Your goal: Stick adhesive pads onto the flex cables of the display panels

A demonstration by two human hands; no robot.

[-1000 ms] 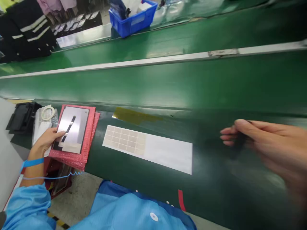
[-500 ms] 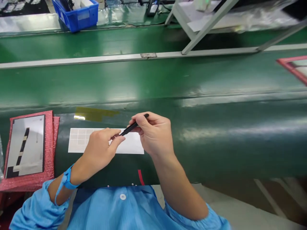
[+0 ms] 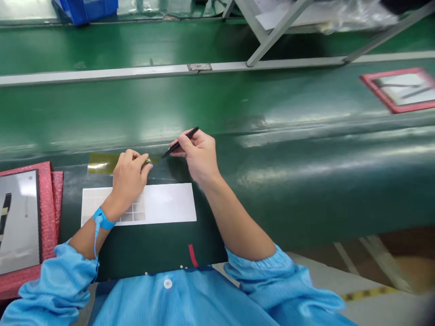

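Observation:
My right hand [image 3: 200, 156] grips slim black tweezers [image 3: 181, 141], whose pointed tip is directed down and left, just above the green work surface. My left hand [image 3: 131, 172] is over a strip of yellow tape [image 3: 102, 164] stuck to the surface. Its thumb and forefinger are pinched together around a small glinting bit, too small to name. Beneath my left wrist lies a white label sheet [image 3: 170, 203], with a grid of pale squares on its left part and a plain white right part.
At left, a flat panel [image 3: 20, 226] with a black strip lies on pink bubble wrap [image 3: 47, 203]. Another pink-framed panel [image 3: 408, 88] is at far right. A blue bin [image 3: 88, 9] and a grey metal stand [image 3: 272, 38] are at the back. Red tape [image 3: 192, 256] marks the near edge.
Both hands have moved away from me, from over the label sheet to the yellow tape. The tweezers' tip and my left fingers have come apart. The view has tilted down and shifted right.

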